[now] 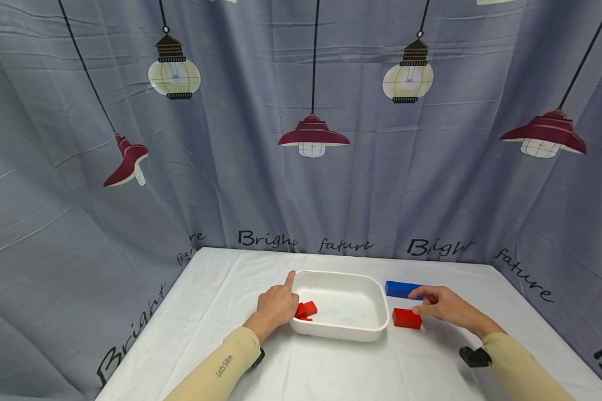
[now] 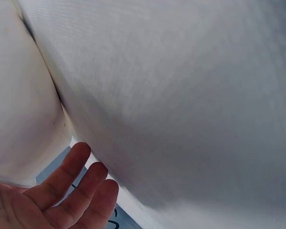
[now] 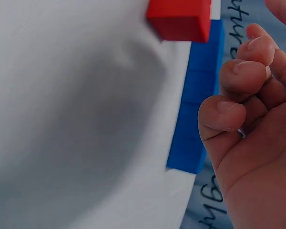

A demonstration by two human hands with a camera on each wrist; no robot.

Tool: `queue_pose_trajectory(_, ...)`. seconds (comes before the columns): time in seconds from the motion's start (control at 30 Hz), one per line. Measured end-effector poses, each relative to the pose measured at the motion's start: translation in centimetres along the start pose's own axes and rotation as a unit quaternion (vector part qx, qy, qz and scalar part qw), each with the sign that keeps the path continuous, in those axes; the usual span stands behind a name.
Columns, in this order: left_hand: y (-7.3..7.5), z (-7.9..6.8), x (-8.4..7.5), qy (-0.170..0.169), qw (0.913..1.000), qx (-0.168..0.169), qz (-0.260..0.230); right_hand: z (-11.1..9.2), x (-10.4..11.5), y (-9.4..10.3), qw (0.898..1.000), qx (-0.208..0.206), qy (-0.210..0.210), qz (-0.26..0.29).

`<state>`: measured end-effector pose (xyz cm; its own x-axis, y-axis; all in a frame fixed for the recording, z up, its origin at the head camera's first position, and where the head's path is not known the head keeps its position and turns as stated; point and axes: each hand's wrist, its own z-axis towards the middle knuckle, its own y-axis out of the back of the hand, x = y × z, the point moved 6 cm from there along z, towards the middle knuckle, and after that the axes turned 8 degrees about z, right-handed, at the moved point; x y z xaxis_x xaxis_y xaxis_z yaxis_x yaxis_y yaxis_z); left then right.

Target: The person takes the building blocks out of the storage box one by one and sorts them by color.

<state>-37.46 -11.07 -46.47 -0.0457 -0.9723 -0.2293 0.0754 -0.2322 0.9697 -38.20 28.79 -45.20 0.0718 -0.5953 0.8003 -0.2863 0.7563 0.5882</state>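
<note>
A white plastic tray (image 1: 338, 331) rests on the table. My left hand (image 1: 277, 303) is at its left wall, the index finger extended along the rim. In the left wrist view, three left-hand fingers (image 2: 81, 188) extend loosely outside the tray wall (image 2: 26, 100); the thumb is hidden. Red blocks (image 1: 308, 308) lie inside the tray beside that hand, partly covered by it. Right of the tray, my right hand (image 1: 443, 305) hovers with loosely bent fingers and holds nothing. Nearest to it are a red block (image 1: 407, 318) and a long blue block (image 1: 398, 289) behind it.
A white cloth (image 1: 221, 289) covers the table. Behind it hangs a grey-blue curtain (image 1: 261, 184) printed with lamps and lettering. The blue block (image 3: 195, 100) shows seams along its length and lies near the far side of the table.
</note>
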Motion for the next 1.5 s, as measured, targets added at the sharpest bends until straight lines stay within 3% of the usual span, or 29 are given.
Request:
queue_pose_trajectory(0.7,-0.1,0.0,0.1,0.001,1.0,0.0,0.01,2.3,6.6,-2.1,0.991,0.092,0.094,0.007)
queue_pose_trajectory(1.5,0.0,0.1,-0.2,-0.009,0.9996,0.002,0.028,5.9,12.0,-6.5,0.984,0.136,0.107,-0.05)
